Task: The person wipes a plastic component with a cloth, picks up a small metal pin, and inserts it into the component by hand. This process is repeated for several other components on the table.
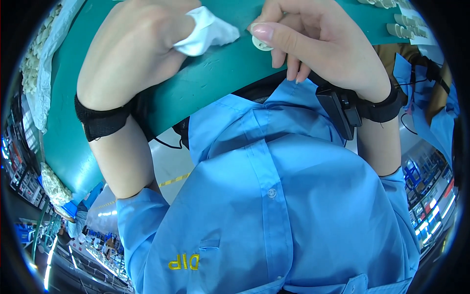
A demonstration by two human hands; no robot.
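Note:
My left hand (152, 41) is closed around a white cloth (208, 33), which sticks out past the fingers toward the right; some of those fingers are hidden behind the cloth and the back of the hand. To its right, my right hand (318, 41) pinches a small white round part (261, 44) between thumb and index finger, its other fingers loosely curled. Small openings show on the part's face. A short gap separates cloth and part, both above the green table mat (210, 85).
Many cream-coloured parts (30, 73) lie along the left edge beside clear plastic sheeting (49, 63). More pale parts (409, 27) stand in rows at the far right. A person in blue (431, 108) is close on the right. My right wrist carries a black device (340, 110).

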